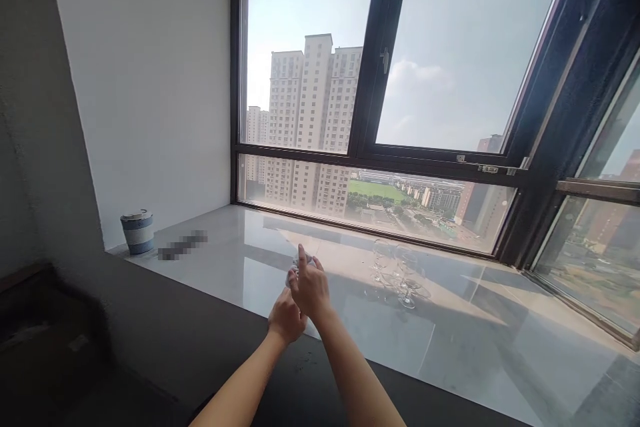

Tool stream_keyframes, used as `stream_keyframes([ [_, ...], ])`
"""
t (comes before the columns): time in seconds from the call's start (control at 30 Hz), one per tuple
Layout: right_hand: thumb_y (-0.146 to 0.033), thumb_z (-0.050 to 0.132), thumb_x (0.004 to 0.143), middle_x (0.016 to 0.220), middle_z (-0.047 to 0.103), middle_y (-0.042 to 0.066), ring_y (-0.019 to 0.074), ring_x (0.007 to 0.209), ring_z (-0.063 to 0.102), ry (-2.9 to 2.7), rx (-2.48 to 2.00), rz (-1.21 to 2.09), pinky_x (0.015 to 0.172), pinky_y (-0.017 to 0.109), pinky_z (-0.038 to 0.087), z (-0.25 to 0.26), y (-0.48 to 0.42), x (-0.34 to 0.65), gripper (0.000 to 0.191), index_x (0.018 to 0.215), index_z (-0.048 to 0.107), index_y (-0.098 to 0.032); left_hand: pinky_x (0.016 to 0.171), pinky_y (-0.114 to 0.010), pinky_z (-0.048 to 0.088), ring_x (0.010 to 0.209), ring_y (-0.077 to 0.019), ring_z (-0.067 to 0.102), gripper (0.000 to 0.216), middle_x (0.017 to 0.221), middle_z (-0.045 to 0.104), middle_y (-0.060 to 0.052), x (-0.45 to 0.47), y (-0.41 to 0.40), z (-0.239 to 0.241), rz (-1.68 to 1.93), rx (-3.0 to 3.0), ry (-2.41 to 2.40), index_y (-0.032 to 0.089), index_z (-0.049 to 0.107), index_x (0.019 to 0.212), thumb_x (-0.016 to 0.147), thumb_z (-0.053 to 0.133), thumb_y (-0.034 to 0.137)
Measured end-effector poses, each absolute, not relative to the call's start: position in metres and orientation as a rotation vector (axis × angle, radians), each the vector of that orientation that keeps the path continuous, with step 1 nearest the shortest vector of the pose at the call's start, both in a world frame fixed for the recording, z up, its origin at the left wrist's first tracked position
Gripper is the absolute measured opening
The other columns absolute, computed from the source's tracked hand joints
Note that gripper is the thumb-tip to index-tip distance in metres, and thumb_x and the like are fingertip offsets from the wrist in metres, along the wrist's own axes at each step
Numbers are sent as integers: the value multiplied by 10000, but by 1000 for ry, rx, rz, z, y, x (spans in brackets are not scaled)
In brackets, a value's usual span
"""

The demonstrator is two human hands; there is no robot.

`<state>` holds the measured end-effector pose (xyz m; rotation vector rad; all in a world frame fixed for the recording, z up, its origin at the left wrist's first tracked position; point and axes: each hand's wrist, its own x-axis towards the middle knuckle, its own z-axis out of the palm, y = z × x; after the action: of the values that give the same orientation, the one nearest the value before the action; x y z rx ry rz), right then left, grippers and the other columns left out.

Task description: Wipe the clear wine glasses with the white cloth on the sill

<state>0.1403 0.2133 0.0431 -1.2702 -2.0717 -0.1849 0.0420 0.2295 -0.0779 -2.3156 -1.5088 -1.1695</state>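
My right hand (pixel 311 288) is closed around a crumpled pale grey cloth (pixel 291 273), its index finger pointing up. Just below and to the left, my left hand (pixel 287 317) is curled shut against the right one. What the left fingers grip is hidden from this angle. Both hands are held above the front edge of a glossy grey windowsill (pixel 220 273). To their right, several clear stemmed glasses (pixel 407 283) stand close together on the sill, apart from my hands.
A lidded blue-and-white cup (pixel 137 232) stands at the sill's left end by the white wall (pixel 150 80). Next to it lies a pixelated dark item (pixel 183 245). Behind the sill rises a dark-framed window (pixel 367 93) with a handle (pixel 384 60).
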Motion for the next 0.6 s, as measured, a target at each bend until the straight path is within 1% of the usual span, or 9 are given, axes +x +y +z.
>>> stream_keyframes([
  [0.07,-289,412,953,930,727,84,211,942,639,-2151,-1294,-233,1140,376,259,44,214,138,734,1564,88,-42,1098,-478,393,1349,-314,431,648,1405,544,-150,42,230,-78,-1126,-2333,-1495,135,448,1444,799,499,173],
  [0.13,-320,408,963,947,729,112,231,990,634,-2203,-1351,-276,1120,384,285,44,215,134,754,1561,62,-18,1117,-487,374,1381,-313,396,645,1427,527,-142,43,229,-77,-1109,-2340,-1506,148,442,1449,806,493,171],
  [0.2,-342,393,976,947,734,126,247,1041,626,-2235,-1407,-293,1095,389,315,46,216,132,751,1557,58,-6,1114,-479,382,1356,-307,428,618,1414,540,-137,43,228,-76,-1101,-2350,-1528,163,481,1421,803,492,161],
  [0.27,-343,389,980,947,737,129,248,1048,630,-2269,-1432,-288,1081,378,327,49,217,131,743,1557,64,-6,1099,-476,396,1317,-307,465,601,1388,562,-138,43,227,-74,-1089,-2356,-1556,166,509,1397,796,491,153],
  [0.37,-329,415,971,961,739,126,233,991,651,-2330,-1430,-275,1081,351,324,52,218,133,741,1564,83,-33,1073,-480,416,1279,-309,494,601,1364,578,-137,43,225,-73,-1077,-2364,-1573,169,494,1408,807,481,169],
  [0.47,-315,453,958,974,735,121,227,1003,650,-2359,-1445,-262,1074,332,329,52,218,135,748,1573,100,-76,1045,-464,435,1251,-300,510,595,1352,583,-130,43,224,-71,-1082,-2360,-1593,187,479,1416,821,473,187],
  [0.6,-240,524,914,1026,730,115,205,1007,654,-2374,-1468,-217,1105,321,288,49,221,134,830,1575,45,-85,1028,-443,444,1211,-289,522,537,1315,595,-134,43,223,-69,-1052,-2350,-1627,182,538,1346,811,490,183],
])
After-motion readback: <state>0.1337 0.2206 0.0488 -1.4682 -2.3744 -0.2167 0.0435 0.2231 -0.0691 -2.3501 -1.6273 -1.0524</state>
